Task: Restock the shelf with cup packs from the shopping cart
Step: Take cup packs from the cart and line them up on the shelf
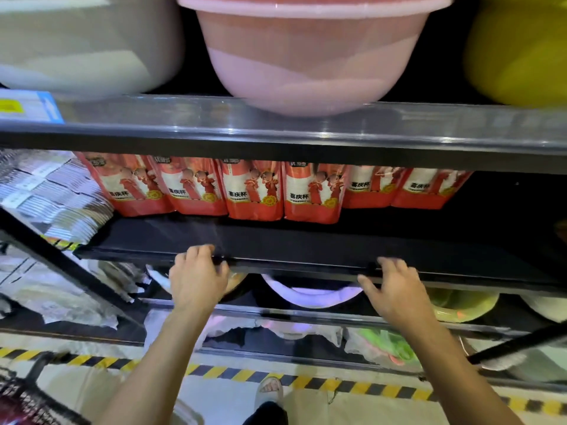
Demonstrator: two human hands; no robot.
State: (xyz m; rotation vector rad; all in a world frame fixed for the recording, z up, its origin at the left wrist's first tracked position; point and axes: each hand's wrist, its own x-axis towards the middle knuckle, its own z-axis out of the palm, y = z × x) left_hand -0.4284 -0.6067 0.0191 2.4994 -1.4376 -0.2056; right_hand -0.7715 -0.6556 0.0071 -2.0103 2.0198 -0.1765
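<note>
Shelf [306, 240]: black deck, middle tier. There's a wide bare strip along its front, and the far right end looks unfilled and dark.

Pink basin [306, 56] sits on the tier above, which is not our target.

Cup packs [254, 191]: we count six red pouches standing upright in one row at the back of the shelf, side by side and touching. The right two sit further back than the other four. Each has a white panel with cartoon figures and a gold seal. They look like soft film bags, so we expect them to slump or tip if nudged. The tops are hidden behind the upper tier's rail.

Silver flat packets [52, 194] are stacked just left of the row.

Left hand [196, 279] has its fingertips on the shelf's front lip, fingers loosely bent, with nothing in it. Right hand [395, 291] is also on the lip, fingers spread and released. Both hands are well apart from the packs.

Shopping cart [18, 403]: only a dark mesh corner shows at lower left, and we can't see its contents.

Our read is that we're between packs, with both hands free at the shelf edge. The next move would be to go down-left to the cart, take a pack and stand it upright. It should go in the front strip or the right-hand gap, placed square to the row so it doesn't topple its neighbours.
</note>
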